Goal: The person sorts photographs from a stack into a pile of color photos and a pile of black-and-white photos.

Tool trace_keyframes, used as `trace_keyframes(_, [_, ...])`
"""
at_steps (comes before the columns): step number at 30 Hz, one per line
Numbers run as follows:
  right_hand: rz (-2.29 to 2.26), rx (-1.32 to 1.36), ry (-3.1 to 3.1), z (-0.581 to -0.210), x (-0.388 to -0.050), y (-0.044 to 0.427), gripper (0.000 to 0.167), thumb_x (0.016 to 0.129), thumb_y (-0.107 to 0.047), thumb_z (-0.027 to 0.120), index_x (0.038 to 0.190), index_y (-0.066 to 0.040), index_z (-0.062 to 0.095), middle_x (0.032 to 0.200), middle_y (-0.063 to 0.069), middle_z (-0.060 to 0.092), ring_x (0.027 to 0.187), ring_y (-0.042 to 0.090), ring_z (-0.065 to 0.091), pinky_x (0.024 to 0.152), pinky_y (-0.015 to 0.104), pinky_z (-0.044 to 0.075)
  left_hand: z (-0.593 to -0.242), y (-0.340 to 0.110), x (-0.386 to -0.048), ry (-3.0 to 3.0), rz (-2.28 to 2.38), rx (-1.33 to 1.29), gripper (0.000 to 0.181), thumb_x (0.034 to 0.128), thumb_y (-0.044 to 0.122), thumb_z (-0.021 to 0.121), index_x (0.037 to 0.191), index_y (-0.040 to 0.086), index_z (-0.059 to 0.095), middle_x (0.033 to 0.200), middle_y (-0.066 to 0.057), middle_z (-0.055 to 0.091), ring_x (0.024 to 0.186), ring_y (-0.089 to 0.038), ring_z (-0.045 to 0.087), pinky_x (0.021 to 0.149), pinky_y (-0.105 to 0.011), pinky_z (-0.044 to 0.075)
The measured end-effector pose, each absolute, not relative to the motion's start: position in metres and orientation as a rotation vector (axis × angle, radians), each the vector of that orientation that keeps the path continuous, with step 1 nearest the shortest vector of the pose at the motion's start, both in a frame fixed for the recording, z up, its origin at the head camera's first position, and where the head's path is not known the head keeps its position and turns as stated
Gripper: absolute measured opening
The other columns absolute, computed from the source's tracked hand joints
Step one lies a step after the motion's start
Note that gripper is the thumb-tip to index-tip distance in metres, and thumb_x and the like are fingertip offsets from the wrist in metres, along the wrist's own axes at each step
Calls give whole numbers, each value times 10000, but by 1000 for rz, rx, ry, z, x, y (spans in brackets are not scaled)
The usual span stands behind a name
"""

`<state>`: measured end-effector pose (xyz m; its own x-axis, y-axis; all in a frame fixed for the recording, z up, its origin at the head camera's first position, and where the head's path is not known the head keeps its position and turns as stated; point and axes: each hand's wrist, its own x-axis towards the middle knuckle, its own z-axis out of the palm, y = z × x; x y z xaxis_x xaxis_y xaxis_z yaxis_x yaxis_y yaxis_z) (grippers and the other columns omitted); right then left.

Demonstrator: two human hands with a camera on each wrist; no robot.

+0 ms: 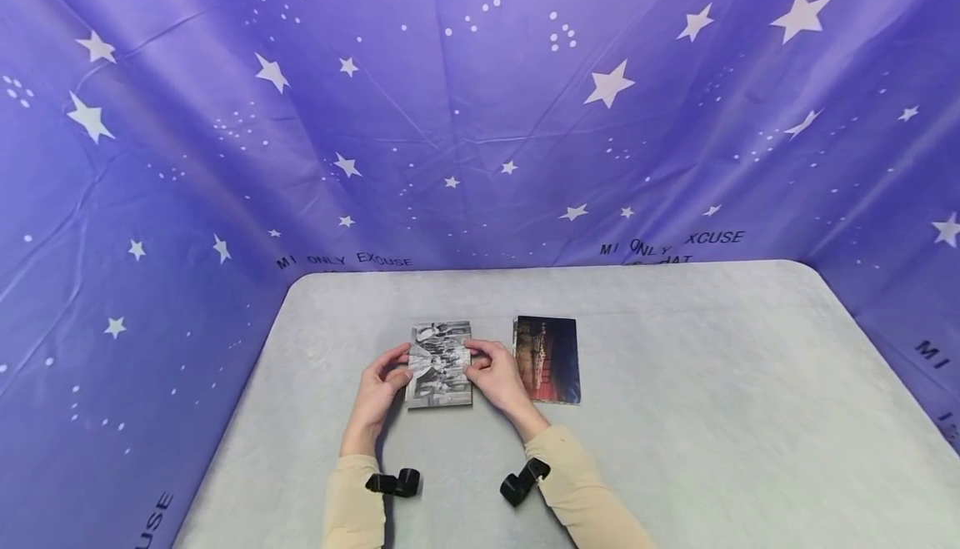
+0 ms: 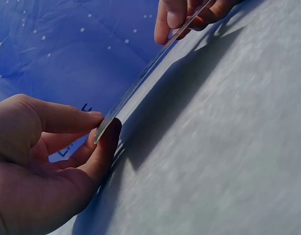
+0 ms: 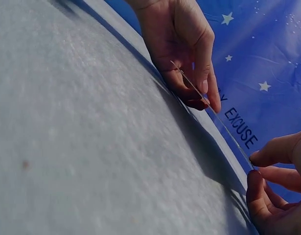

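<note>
While left grip [image 1: 377,391] pinches photo [image 1: 439,366] by left edge — right grip [image 1: 498,376] pinches opposite edge.

Beige long sleeves [image 1: 355,501]; rounded black cameras [image 1: 407,482] near wrists; bare fingers [image 1: 390,356].

1. Left card [image 1: 439,378]: black-and-white picture in mottled greys.
2. Right card [image 1: 561,366]: near-black, with brown and dark red patches.
3. Tabletop [image 1: 712,416]: pale grey, faintly mottled.
4. Curtain [image 1: 457,116]: blue-violet, patterned with white stars, dots and black lettering.
5. Sleeves [image 1: 356,499]: plain beige.
</note>
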<state>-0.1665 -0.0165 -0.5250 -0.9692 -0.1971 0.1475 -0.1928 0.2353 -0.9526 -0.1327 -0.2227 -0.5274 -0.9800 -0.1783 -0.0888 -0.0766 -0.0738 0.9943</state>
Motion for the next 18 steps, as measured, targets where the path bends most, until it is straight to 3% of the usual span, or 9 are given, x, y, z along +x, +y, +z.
trace_keyframes(6, [-1886,-404,2460,-526,-167,-26,386,749,76,685,1134,64,661,980,147,594,665,57,540,647,182,450,-525,-234,-133,-2107,-2213,307,499,812,-209,540,1304,-139,498,1097,-193,546,810,-45,603,708,-155,465])
trace_keyframes(13, [-1859,-441,2461,-529,-168,-33,391,752,68,698,1141,60,658,962,135,596,699,201,643,667,220,492,-510,-242,-131,-2236,-2064,273,434,813,-191,572,1244,-167,532,1148,-308,569,872,-120,579,762,-163,465])
trace_keyframes(18, [-1790,-433,2515,-531,-170,-36,389,749,46,708,1136,29,672,964,101,608,691,147,644,710,263,492,-519,-250,-136,-2353,-1909,226,360,786,-185,589,1145,-156,603,1062,-289,621,790,-92,541,674,-148,439])
